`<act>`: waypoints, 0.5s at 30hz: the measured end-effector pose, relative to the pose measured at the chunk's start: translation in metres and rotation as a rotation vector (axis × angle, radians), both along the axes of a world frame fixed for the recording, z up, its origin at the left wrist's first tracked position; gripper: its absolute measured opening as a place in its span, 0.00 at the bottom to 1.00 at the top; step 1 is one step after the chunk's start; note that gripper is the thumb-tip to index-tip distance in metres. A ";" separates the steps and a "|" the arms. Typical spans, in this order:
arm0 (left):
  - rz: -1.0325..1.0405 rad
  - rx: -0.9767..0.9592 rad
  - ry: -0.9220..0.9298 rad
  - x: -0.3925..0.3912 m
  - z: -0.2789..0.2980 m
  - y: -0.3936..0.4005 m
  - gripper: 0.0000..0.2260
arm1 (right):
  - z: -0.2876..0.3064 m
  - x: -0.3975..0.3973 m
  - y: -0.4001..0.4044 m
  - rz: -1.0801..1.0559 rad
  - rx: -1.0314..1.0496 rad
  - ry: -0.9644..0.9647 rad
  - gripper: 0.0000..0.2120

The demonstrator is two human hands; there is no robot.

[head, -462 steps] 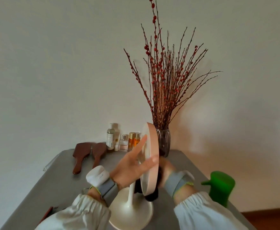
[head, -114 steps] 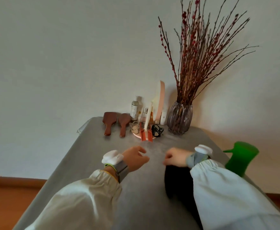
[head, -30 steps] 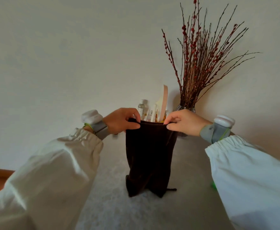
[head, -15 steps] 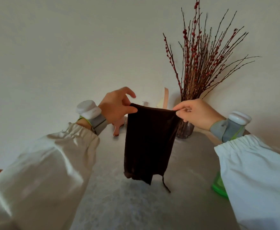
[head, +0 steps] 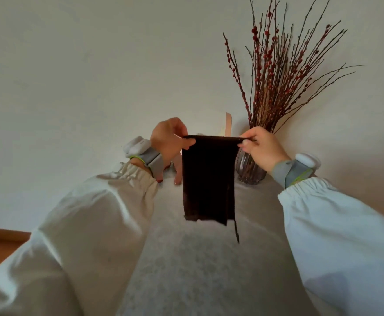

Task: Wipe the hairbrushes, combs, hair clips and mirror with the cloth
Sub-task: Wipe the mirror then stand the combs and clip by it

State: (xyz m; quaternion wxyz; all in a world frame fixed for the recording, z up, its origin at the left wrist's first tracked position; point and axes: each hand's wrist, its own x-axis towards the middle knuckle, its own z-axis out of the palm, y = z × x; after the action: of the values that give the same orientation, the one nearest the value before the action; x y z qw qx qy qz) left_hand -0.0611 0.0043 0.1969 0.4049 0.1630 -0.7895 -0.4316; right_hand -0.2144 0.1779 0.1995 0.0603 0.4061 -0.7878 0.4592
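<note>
The cloth (head: 208, 179) is held up above the table (head: 198, 270), its top edge pinched by the left hand (head: 169, 140) and the right hand (head: 263, 148). Compared with a second ago, it has been lifted clear of the surface and hangs straighter. Folding appears underway, so wiping is probably finished. Behind it, the mirror (head: 228, 125) rim and vase (head: 249, 169) are partly hidden.
</note>
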 end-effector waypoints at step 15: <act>-0.550 -0.233 -1.143 0.035 -0.086 0.001 0.07 | -0.070 0.037 0.025 0.459 1.095 -0.114 0.09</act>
State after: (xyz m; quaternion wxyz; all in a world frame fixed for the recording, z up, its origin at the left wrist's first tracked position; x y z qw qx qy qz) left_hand -0.0259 0.0052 0.1108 -0.1899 0.1141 -0.9352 -0.2761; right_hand -0.1772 0.2026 0.1298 -0.3011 0.5125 -0.8041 0.0086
